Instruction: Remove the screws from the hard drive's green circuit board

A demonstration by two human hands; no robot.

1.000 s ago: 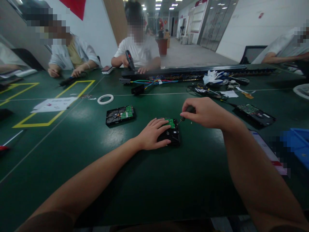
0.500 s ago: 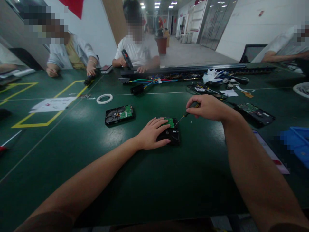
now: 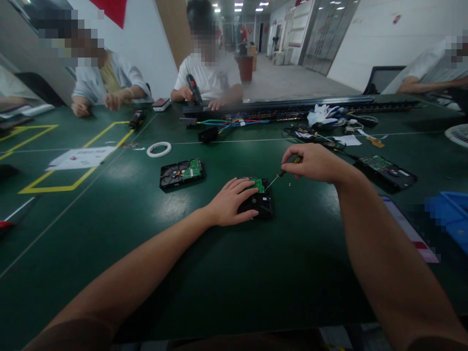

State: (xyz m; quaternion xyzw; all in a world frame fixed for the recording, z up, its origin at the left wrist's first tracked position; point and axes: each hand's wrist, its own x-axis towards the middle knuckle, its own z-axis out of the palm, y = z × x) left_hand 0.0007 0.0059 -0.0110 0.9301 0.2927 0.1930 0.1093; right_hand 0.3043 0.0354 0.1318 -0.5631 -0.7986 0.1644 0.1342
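A black hard drive with a green circuit board [image 3: 265,206] lies flat on the table in front of me. My left hand [image 3: 233,202] rests on its left part with fingers spread and lying flat, covering some of the board. Closed round the dark and yellow handle of a screwdriver [image 3: 281,173] is my right hand [image 3: 310,163], to the right of and above the drive. The screwdriver slants down to the left, its tip at the board's right edge. Whether the tip sits in a screw is too small to tell.
Other hard drives lie to the left [image 3: 182,174] and to the right [image 3: 385,173]. A white tape roll [image 3: 159,149], white gloves [image 3: 325,115], cables and a long black rail stand farther back. At right are a phone-like flat panel [image 3: 409,231] and a blue bin [image 3: 453,214]. Co-workers sit opposite.
My hands, the drive and the screwdriver look almost the same. Across the table at left, a co-worker's hand has let go of a dark tool and drawn back from it.
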